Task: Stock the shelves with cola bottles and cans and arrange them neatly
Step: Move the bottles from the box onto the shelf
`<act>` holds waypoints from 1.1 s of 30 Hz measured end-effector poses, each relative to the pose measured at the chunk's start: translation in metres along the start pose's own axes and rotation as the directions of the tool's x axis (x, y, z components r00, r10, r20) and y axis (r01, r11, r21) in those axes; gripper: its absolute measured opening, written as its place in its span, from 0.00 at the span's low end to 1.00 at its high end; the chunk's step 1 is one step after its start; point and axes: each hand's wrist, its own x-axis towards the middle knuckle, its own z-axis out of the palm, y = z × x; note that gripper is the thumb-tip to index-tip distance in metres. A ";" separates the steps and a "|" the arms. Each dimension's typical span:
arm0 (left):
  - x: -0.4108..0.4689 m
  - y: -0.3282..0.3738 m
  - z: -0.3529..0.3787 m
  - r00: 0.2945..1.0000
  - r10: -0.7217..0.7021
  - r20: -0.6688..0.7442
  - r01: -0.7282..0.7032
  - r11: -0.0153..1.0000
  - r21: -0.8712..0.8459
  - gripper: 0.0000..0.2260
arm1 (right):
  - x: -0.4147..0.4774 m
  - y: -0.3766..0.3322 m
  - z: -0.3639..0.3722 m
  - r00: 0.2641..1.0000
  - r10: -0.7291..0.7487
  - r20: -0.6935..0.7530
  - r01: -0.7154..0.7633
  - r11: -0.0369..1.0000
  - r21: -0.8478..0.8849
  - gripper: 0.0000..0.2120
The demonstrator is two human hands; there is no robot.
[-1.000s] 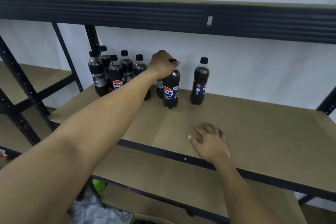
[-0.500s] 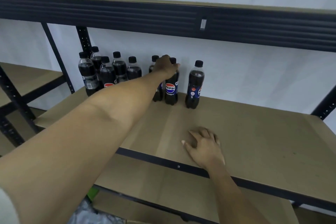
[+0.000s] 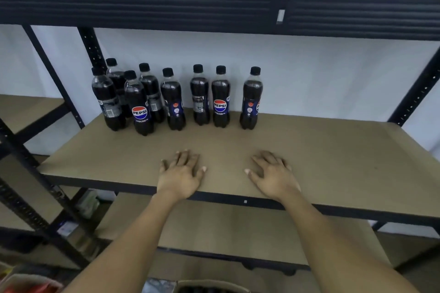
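Observation:
Several black-capped cola bottles stand at the back left of the brown shelf board (image 3: 333, 157). A tight cluster (image 3: 139, 104) fills the left corner. To its right stand a bottle with a grey label (image 3: 200, 97), a Pepsi-logo bottle (image 3: 220, 98) and a lone bottle (image 3: 252, 100) farthest right. My left hand (image 3: 181, 175) and my right hand (image 3: 273, 175) both lie flat, palms down, on the shelf's front part, fingers spread, holding nothing. Both hands are well in front of the bottles.
The black beam of an upper shelf (image 3: 214, 10) crosses overhead. A lower shelf board (image 3: 226, 228) lies beneath. Black uprights (image 3: 90, 45) stand at the left and right. A cardboard box rim (image 3: 209, 286) shows at the bottom edge. A neighbouring rack (image 3: 23, 107) is at the left.
My left hand has let go of the Pepsi-logo bottle and drawn back to rest flat on the shelf front. The right hand stays flat on the board. The view has dropped and pulled back.

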 end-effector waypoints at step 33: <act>-0.180 -0.177 0.529 0.753 -0.062 0.655 0.313 0.909 -0.274 0.17 | -0.234 0.028 0.550 0.624 0.167 0.763 -0.471 0.860 0.197 0.32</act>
